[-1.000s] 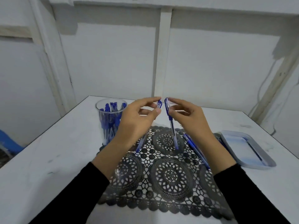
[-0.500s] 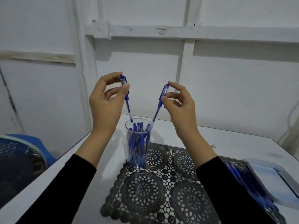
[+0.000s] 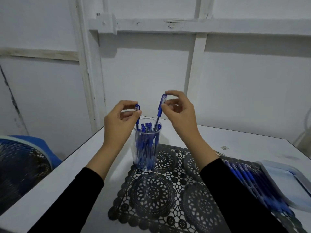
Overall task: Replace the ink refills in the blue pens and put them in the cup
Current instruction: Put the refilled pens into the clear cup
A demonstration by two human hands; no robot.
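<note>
Pen [image 3: 159,113] from right hand [image 3: 181,115] into cup [image 3: 136,148]

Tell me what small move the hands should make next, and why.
Probably lower both hands a little, then let go. The left hand pinches the left pen by its cap end, and the right hand pinches the right pen likewise. Both point down into the clear cup, where other blue pens stand.

Dim, cool, even light is falling from above; the wall beam [image 3: 168,26] is casting a soft shadow beneath itself; wide-angle distortion is bending lines near the frame edges; the loose pens [image 3: 249,179] and tray [image 3: 286,175] at right are smearing with blur; the centre is reading sharp.
</note>
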